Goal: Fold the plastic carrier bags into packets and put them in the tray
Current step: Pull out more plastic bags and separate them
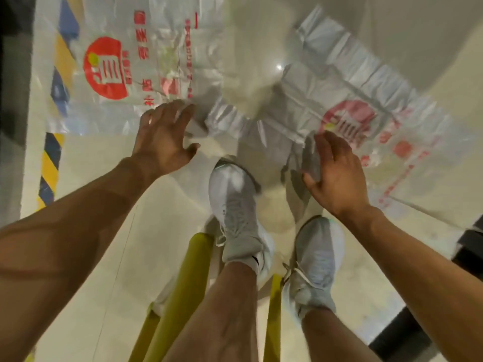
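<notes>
2 clear carrier bags with red print lie on the floor [109,231] - the left bag [130,61] cut off at the top, the right bag [352,100] blurred. The left hand [164,137] is spread open at the left bag's near edge. The right hand [337,173] lies over the right bag - whether its thumb pinches plastic, I cannot tell. 2 grey shoes [235,205] stand below.

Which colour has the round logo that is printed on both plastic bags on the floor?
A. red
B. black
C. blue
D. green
A: the round logo on the left bag is red, and the one on the right bag is red as well.
</notes>
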`<state>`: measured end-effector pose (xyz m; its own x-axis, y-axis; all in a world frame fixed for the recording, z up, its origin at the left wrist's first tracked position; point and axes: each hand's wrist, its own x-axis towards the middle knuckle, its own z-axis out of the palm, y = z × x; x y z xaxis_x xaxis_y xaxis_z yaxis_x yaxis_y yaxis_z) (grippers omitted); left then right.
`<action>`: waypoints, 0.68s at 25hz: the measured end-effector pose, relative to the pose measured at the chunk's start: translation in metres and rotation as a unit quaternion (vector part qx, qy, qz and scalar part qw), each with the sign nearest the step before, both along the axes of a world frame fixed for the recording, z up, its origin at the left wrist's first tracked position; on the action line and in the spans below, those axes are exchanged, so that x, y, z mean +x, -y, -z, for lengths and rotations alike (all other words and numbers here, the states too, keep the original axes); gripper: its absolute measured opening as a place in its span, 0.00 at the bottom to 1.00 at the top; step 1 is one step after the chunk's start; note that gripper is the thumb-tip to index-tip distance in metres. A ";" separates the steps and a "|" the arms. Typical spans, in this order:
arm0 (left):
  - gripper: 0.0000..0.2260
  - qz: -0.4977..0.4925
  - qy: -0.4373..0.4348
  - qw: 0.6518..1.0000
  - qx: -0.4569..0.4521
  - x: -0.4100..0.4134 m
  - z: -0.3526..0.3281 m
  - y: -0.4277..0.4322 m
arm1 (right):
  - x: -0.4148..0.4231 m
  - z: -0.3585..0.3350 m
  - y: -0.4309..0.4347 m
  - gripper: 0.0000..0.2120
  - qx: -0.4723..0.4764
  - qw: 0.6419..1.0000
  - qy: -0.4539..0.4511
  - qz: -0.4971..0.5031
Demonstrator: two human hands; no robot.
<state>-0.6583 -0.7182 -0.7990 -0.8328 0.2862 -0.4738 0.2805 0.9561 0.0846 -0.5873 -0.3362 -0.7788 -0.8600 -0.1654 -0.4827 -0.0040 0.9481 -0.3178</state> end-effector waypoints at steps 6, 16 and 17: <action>0.29 0.019 -0.115 0.992 0.036 0.020 0.064 0.020 | 0.033 0.058 0.008 0.36 0.016 0.997 -0.073 -0.015; 0.20 0.019 -0.191 0.979 0.073 0.001 0.067 0.039 | 0.030 0.060 0.003 0.31 0.005 0.998 -0.050 0.048; 0.21 -0.014 -0.162 0.984 0.076 -0.001 0.062 0.042 | 0.029 0.059 -0.002 0.31 0.000 0.998 -0.043 0.036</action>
<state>-0.6591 -0.7607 -0.8614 -0.9414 0.3090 -0.1353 0.2909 0.9467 0.1381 -0.5580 -0.3344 -0.8375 -0.9084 -0.1015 -0.4056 0.0372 0.9467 -0.3200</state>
